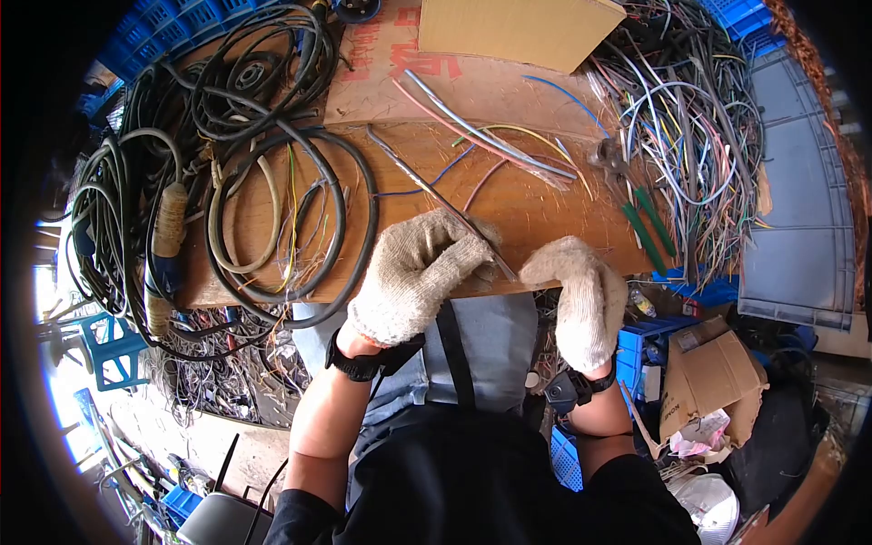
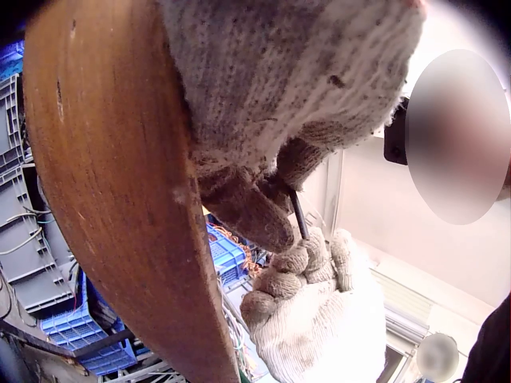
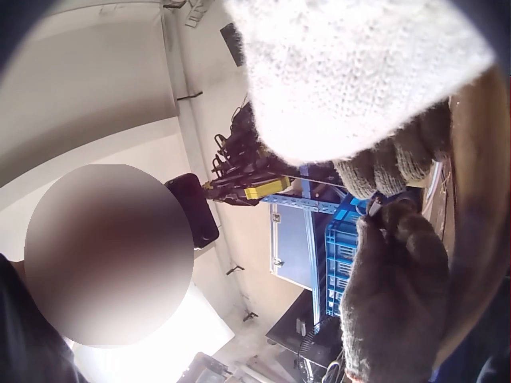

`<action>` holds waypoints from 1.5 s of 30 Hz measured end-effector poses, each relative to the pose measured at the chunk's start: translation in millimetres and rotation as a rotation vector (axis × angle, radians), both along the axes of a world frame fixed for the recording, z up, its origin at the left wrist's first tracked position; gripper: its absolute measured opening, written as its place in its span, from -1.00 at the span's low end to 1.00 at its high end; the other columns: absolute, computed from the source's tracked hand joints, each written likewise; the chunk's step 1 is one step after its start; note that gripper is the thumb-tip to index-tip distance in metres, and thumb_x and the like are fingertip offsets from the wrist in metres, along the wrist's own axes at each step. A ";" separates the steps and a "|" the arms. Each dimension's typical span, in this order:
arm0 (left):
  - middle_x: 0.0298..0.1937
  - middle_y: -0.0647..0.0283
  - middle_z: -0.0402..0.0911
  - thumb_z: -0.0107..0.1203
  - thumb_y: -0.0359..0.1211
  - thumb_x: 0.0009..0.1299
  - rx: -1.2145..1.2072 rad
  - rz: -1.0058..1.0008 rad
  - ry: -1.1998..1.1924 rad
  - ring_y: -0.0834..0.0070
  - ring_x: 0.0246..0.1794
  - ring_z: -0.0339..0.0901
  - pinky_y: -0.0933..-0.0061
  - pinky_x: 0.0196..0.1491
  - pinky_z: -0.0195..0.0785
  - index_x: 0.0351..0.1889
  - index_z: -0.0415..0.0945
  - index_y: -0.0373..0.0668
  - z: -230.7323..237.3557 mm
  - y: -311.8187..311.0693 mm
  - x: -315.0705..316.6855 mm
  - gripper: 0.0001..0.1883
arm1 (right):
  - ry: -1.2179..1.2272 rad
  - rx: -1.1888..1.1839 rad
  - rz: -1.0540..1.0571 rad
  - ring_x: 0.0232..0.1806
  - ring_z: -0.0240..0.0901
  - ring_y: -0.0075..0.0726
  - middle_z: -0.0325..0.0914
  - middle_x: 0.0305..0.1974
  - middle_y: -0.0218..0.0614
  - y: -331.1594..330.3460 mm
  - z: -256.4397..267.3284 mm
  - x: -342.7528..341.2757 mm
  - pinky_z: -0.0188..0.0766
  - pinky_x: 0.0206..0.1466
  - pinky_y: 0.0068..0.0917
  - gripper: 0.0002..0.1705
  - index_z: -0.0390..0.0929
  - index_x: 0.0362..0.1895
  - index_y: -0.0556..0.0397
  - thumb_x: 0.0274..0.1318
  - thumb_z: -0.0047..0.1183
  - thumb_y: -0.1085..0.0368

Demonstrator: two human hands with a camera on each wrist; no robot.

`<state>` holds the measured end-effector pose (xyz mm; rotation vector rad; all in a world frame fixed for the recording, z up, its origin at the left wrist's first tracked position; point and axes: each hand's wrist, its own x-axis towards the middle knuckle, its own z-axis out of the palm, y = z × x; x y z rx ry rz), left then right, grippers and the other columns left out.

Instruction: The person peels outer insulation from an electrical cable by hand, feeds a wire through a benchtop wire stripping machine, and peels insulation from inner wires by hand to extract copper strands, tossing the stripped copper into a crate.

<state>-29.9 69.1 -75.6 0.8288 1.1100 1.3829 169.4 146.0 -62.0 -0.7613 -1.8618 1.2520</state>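
Head view: my left hand pinches a thin cable slanting over the wooden table; my right hand curls by its lower end. Both wrist views: my right fingers are bent there; whether they grip, I can't tell.

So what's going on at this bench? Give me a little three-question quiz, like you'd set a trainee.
1. Multiple choice: what does the left hand grip?
A. A hammer
B. A thin cable
C. A cardboard box

2. True or false: the green-handled tool lies nearer the right hand than the left hand.

3. Fill in the blank: both hands wear knitted ____.

Key: 1. B; 2. True; 3. gloves
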 end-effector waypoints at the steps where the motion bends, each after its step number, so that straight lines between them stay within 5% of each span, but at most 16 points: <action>1: -0.29 0.26 0.69 0.14 -0.34 0.55 0.000 0.000 -0.001 0.63 -0.29 0.61 0.58 -0.17 0.49 -0.06 0.59 -0.34 -0.8 0.2 -0.1 -0.79 | 0.003 -0.036 -0.017 -0.32 0.58 -0.38 0.66 -0.35 -0.23 0.4 1.3 -0.1 0.49 -0.22 -0.42 -0.76 0.65 -0.25 0.22 0.33 0.00 0.32; 7: -0.26 0.23 0.70 0.07 -0.37 0.57 0.031 -0.031 -0.098 0.60 -0.27 0.62 0.56 -0.13 0.50 -0.09 0.56 -0.37 -4.5 1.0 -0.7 -0.80 | -0.160 -0.007 0.083 -0.34 0.59 -0.40 0.64 -0.31 -0.24 10.6 9.9 -1.8 0.51 -0.28 -0.50 -0.92 0.66 -0.24 0.16 0.16 0.19 0.47; 10: -0.26 0.22 0.70 0.05 -0.37 0.58 0.044 -0.048 -0.058 0.59 -0.25 0.63 0.55 -0.12 0.50 -0.09 0.56 -0.37 -5.1 1.6 -1.8 -0.80 | -0.260 0.141 0.198 -0.30 0.67 -0.23 0.66 -0.29 -0.21 12.2 8.4 -1.7 0.57 -0.26 -0.40 -0.88 0.67 -0.23 0.13 0.11 0.26 0.45; 25: -0.25 0.16 0.71 -0.02 -0.36 0.62 0.035 -0.122 -0.036 0.56 -0.21 0.65 0.51 -0.07 0.53 -0.03 0.51 -0.40 -2.5 0.9 -2.4 -0.76 | -0.206 -0.055 0.299 -0.38 0.61 -0.30 0.62 -0.35 -0.19 16.0 5.0 4.1 0.49 -0.30 -0.40 -0.89 0.64 -0.24 0.18 0.20 0.18 0.39; 38: -0.22 0.15 0.69 0.06 -0.40 0.56 0.025 -0.072 -0.050 0.53 -0.24 0.63 0.48 -0.12 0.54 -0.18 0.55 -0.37 0.9 2.3 -0.3 -0.82 | -0.229 -0.042 0.241 -0.37 0.62 -0.42 0.63 -0.37 -0.26 9.0 4.4 -4.6 0.54 -0.29 -0.48 -0.94 0.64 -0.28 0.17 0.11 0.22 0.50; 45: -0.24 0.13 0.70 0.05 -0.41 0.56 0.002 -0.088 -0.061 0.49 -0.26 0.66 0.47 -0.15 0.56 -0.11 0.56 -0.39 0.9 0.1 -2.3 -0.81 | -0.198 -0.059 0.265 -0.42 0.51 -0.43 0.60 -0.39 -0.30 11.1 -3.0 0.7 0.43 -0.32 -0.47 -0.89 0.65 -0.25 0.18 0.21 0.16 0.38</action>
